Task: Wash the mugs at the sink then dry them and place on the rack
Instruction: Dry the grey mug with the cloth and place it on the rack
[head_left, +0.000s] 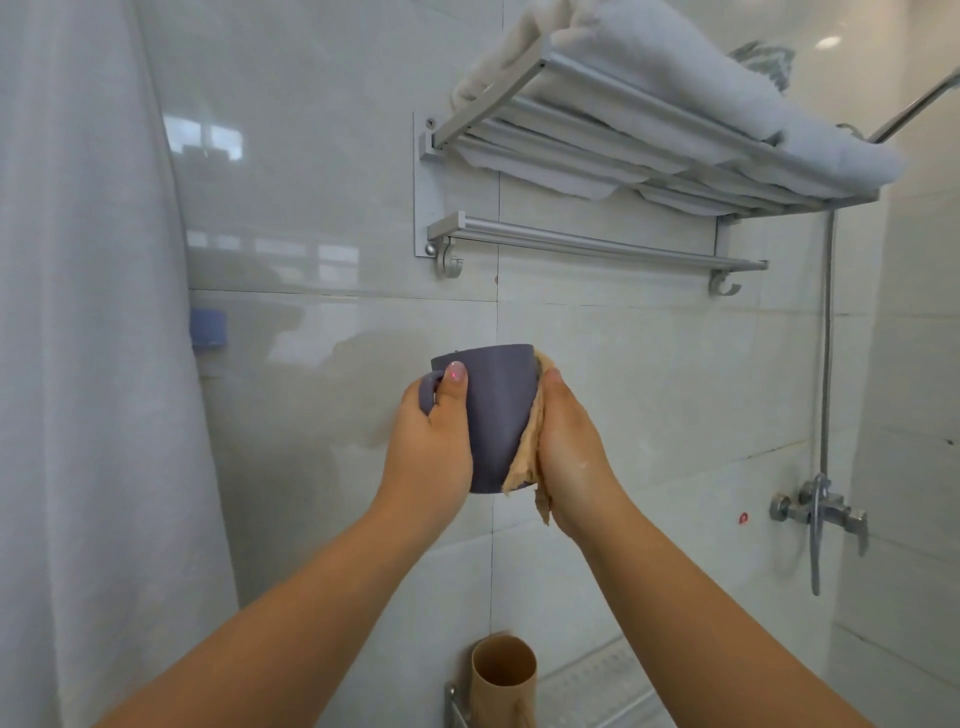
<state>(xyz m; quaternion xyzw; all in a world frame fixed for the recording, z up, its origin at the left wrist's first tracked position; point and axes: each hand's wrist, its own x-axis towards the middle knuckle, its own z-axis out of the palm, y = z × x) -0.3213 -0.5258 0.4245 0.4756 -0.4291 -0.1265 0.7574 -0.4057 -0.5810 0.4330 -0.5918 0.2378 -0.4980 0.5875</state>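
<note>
- Here, far on the left, we see a white curtain (88, 312) hanging down beside the shiny tiled wall (322, 171).
- Our left hand (431, 441) holds the purple mug (493, 410) up in front of the wall, with fingers through the handle and the thumb on its side.
- The mug stands upright, between our two hands.
- Our right hand (569, 447) presses a tan cloth (530, 457) flat on the mug's right side, fingers mostly straight.
- Down low, a tan cup (503, 675) sits in a metal holder.
- Up high, white towels (691, 88) lie on a metal rack (613, 171).
- Far right, a shower tap (821, 512) is on the wall.
</note>
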